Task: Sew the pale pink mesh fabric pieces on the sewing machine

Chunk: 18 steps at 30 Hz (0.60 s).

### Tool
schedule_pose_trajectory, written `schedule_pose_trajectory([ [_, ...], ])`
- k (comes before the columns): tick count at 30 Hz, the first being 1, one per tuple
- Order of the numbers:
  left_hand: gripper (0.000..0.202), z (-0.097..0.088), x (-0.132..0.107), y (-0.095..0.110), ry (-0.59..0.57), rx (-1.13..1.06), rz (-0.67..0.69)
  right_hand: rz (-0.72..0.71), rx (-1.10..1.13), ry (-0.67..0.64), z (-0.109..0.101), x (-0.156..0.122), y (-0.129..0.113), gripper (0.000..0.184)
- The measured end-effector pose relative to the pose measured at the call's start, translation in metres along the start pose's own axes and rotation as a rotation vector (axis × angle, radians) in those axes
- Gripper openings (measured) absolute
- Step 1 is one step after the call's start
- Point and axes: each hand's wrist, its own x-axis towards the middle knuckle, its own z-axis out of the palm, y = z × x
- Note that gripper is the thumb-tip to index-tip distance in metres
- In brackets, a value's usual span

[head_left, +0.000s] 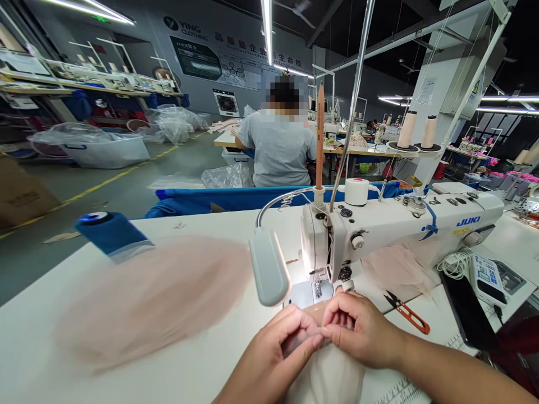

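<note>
My left hand [290, 342] and my right hand [362, 328] meet just in front of the sewing machine [391, 224], thumbs and fingertips pinched together. Between them they grip a pale beige fabric [332, 373], which hangs down toward me. The edge in my fingertips is partly hidden by the fingers. Right behind my hands are the lit presser foot and needle area [320, 287]. A grey lamp head [269, 269] hangs to the left of the needle. Orange-handled thread snips [408, 313] lie to the right of my right hand.
Sheer pink-beige fabric [168, 297] spreads over the table's left, beside a blue thread cone [112, 233]. Another fabric piece [398, 269] lies under the machine arm. A black phone [467, 308] and a white box [488, 278] sit at right. A person [282, 146] sits ahead, back turned.
</note>
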Motion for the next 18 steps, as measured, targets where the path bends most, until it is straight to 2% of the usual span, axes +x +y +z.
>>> schedule_pose_trajectory([
  [5, 0.043, 0.000, 0.000, 0.003, -0.031, -0.045, -0.035, 0.014, 0.048, -0.060, -0.002, -0.001, -0.002, 0.022],
  [9, 0.044, 0.000, 0.000, 0.003, -0.029, -0.061, -0.044, 0.019, 0.044, -0.088, -0.003, 0.000, -0.001, 0.020],
  [14, 0.042, 0.002, 0.000, -0.003, -0.057, 0.000, 0.021, -0.015, 0.072, -0.126, -0.006, 0.002, -0.003, 0.019],
  [16, 0.044, 0.001, -0.004, 0.001, -0.095, 0.016, 0.059, -0.005, 0.118, -0.157, -0.009, -0.003, -0.011, 0.021],
  [18, 0.044, -0.002, -0.011, 0.010, -0.193, -0.031, 0.080, 0.070, 0.231, -0.230, -0.013, -0.012, -0.023, 0.025],
])
